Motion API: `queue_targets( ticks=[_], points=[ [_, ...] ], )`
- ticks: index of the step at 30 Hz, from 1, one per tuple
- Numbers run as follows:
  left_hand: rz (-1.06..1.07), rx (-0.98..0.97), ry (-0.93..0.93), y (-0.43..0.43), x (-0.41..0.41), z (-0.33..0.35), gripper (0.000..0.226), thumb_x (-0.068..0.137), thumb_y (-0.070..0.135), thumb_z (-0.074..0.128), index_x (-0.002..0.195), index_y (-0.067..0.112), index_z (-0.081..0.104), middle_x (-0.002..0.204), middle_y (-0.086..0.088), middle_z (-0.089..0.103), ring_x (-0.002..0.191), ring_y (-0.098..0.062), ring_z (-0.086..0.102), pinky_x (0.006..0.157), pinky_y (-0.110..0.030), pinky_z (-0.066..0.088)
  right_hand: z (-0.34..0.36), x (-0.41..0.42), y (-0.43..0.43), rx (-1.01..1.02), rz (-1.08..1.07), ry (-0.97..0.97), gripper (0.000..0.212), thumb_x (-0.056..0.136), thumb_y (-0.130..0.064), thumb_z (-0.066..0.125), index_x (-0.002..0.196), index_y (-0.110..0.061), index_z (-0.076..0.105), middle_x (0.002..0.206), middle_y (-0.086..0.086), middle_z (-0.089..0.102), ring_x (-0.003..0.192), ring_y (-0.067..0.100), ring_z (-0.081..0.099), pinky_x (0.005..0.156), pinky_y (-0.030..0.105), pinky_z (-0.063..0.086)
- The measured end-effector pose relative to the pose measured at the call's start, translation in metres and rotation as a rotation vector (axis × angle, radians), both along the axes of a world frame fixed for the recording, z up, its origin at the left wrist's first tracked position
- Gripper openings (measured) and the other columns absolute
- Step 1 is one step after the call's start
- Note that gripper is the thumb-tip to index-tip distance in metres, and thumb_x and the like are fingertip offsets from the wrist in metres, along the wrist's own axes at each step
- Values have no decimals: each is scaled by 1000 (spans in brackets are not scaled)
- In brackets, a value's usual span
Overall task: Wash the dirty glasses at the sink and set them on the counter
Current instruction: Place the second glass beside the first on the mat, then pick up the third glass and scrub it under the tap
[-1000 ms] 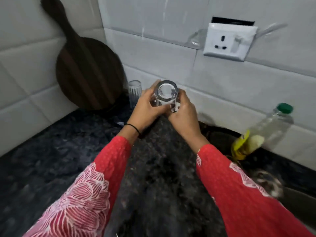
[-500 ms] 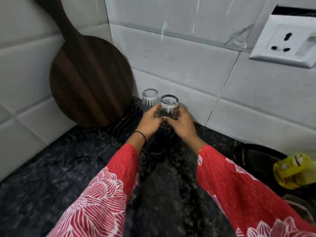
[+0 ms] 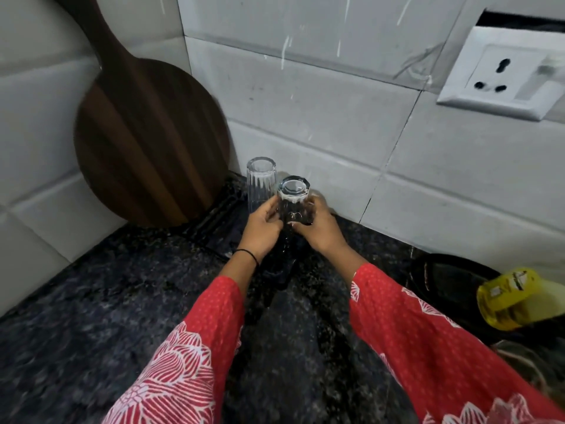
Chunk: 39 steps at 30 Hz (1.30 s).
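Observation:
A clear faceted glass point(image 3: 294, 198) stands upside down on the dark granite counter point(image 3: 91, 301), close to the tiled back wall. My left hand point(image 3: 262, 228) and my right hand point(image 3: 318, 228) wrap its lower part from both sides. Just behind and left of it stands a second upturned clear glass point(image 3: 260, 183), untouched. Water is spread on the counter below my hands.
A round dark wooden board point(image 3: 146, 142) leans in the corner on the left. A white wall socket point(image 3: 501, 75) sits at the upper right. A yellow-labelled bottle point(image 3: 516, 298) and a black round pan point(image 3: 449, 280) lie at the right edge.
Both hands carried the glass from mid-air toward the corner and lowered it beside the other glass. My view moved closer and to the left.

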<state>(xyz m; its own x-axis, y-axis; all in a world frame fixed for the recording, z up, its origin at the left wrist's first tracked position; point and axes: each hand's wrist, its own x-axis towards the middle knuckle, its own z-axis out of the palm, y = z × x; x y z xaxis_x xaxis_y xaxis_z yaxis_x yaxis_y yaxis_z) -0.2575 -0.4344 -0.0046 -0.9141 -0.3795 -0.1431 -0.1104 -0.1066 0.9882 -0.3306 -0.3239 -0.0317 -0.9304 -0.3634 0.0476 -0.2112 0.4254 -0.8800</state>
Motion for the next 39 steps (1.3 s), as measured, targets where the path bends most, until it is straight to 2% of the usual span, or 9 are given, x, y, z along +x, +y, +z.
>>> queue_targets(
  ticks=[5,10,14,21,24,30,33,37,39],
  points=[
    [229,-154,56,30,28,29,37,91,-7,47,125,5,53,120,-13,61,102,-11,54,95,-25,45,40,38,18,-131,-175,-45,47,84,-10,66,127,-14,47,124,8,57,110,21,58,98,34,47],
    [161,-143,276,94,92,71,30,91,-8,46,101,16,60,101,-1,65,101,-18,64,94,-35,51,96,116,87,-467,-221,-27,26,87,-2,58,104,-22,57,99,-3,63,85,12,62,86,38,52],
    [84,-146,419,159,145,93,22,93,1,49,95,19,63,97,3,69,94,-18,67,88,-34,54,115,187,175,-613,-264,151,26,89,-4,56,97,-28,61,96,-8,68,92,14,65,83,37,56],
    [-148,-187,493,279,200,78,20,92,5,51,96,20,64,95,-1,68,91,-19,66,85,-33,53,79,261,324,-468,-701,516,40,86,2,49,107,-32,56,108,4,58,102,16,56,92,37,46],
    [-309,-153,402,324,200,57,24,91,1,52,110,14,60,110,-1,66,104,-9,63,94,-28,50,45,265,364,-422,-860,391,51,79,-4,54,118,-36,45,121,6,51,110,12,50,96,38,44],
    [-434,-309,153,385,172,20,70,87,27,59,146,17,24,150,1,32,138,-7,30,116,-23,24,7,234,381,-242,-560,-22,92,75,-11,76,148,-17,21,151,3,31,138,11,31,112,25,27],
    [-374,-310,53,400,166,20,64,94,16,55,148,8,22,138,7,34,129,-1,31,103,-5,24,4,217,377,-278,-512,-30,83,77,-12,74,146,-15,28,141,1,43,128,12,45,105,23,35],
    [-335,-319,45,409,168,21,59,92,23,58,144,9,35,145,-6,45,131,-13,44,113,-35,34,5,221,395,-322,-530,-41,58,70,-20,78,122,-19,54,111,-10,64,102,7,63,90,29,51],
    [-378,-341,68,422,174,25,48,94,18,56,139,10,43,139,-5,52,126,-11,51,110,-35,40,9,236,416,-400,-544,-40,59,68,-26,81,120,-21,55,106,-13,67,98,0,65,88,24,52]
  ],
)
